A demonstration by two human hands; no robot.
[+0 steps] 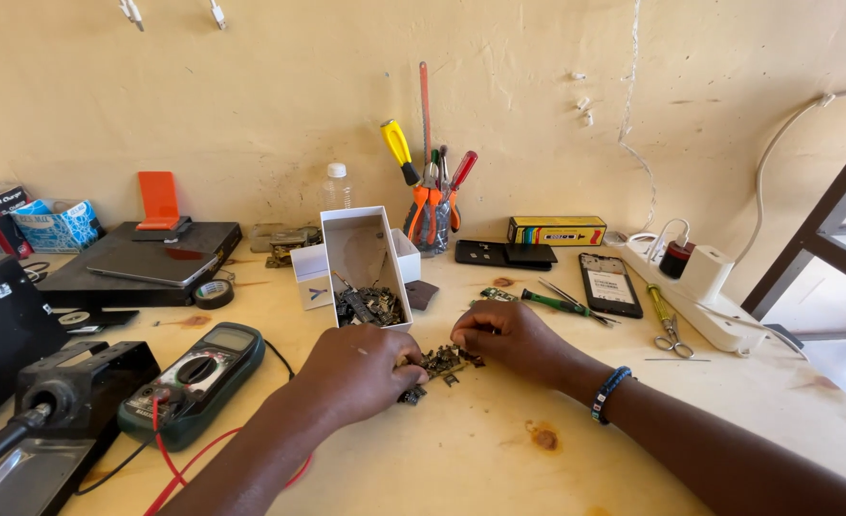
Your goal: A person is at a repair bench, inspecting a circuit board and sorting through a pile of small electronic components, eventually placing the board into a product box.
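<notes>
Our left hand (361, 371) and right hand (509, 336) meet over a small heap of salvaged electronic parts (439, 364) on the pale wooden tabletop (499, 449). The left grip is closed down on the heap's near edge; whether its fingertips pinch a piece, we cannot tell. The right grip is curled, fingertips pressed together at the heap's far side; what they hold is hidden.

We judge these parts light, stiff and sharp-edged, easily scattered and apt to bend at thin leads; they are best taken by their flat edges between two fingertips.

Just beyond the grips an open white box (368, 272) stands tilted with more parts inside. Past the right knuckles lie a green-handled screwdriver (555, 304) and a dark phone (610, 285); farther out, scissors (670, 334) and a white power strip (700, 301). Outside the left wrist sits a green multimeter (196, 380) with red leads. Open tabletop lies nearer us, behind the wrists, giving free room to draw back.
</notes>
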